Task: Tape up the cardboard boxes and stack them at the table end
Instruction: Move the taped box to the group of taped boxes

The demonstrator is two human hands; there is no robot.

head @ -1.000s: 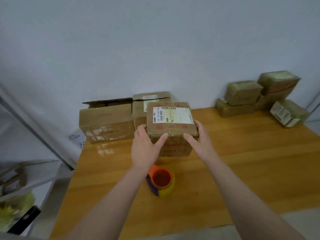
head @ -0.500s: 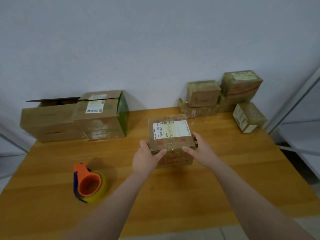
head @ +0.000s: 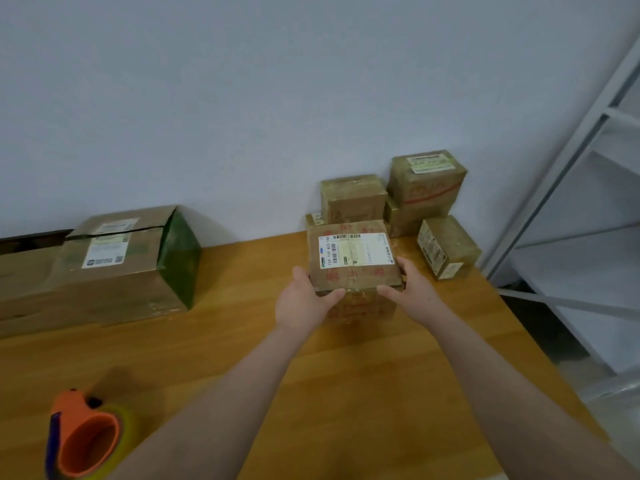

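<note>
Tape dispenser: an orange plastic tape dispenser (head: 83, 441) with a yellowish roll lies at the near left, well apart from my hands.
Surface: the orange-brown wooden surface (head: 242, 351) carries everything here.
Left grip: my left hand (head: 304, 303) clasps the near-left corner of the box, with the thumb laid over the top edge and the fingers wrapped round the side.
Right grip: my right hand (head: 417, 292) mirrors it on the near-right corner, curled firmly on.
Box: the squat brown labelled cardboard box (head: 353, 271), glossy with clear tape, sits between my hands toward the far right. I cannot tell whether it rests on the surface or hangs just above it.
Heading: the white label faces up with its barcode edge toward the far wall. The slightly longer axis runs left to right, roughly parallel to that wall.
Change: a second ago the box was in front of the large cartons and the dispenser was under my wrists. Now the box is just short of the pile.
Meaning: I judge the taping of this one done and the stacking under way.
Pile: small taped brown boxes (head: 426, 192) are heaped in the far right corner, just beyond the box.
Far left: a large brown carton with a green end (head: 121, 268) stands against the wall.
Right: a grey metal rack (head: 588, 188) stands past the surface's end.
</note>
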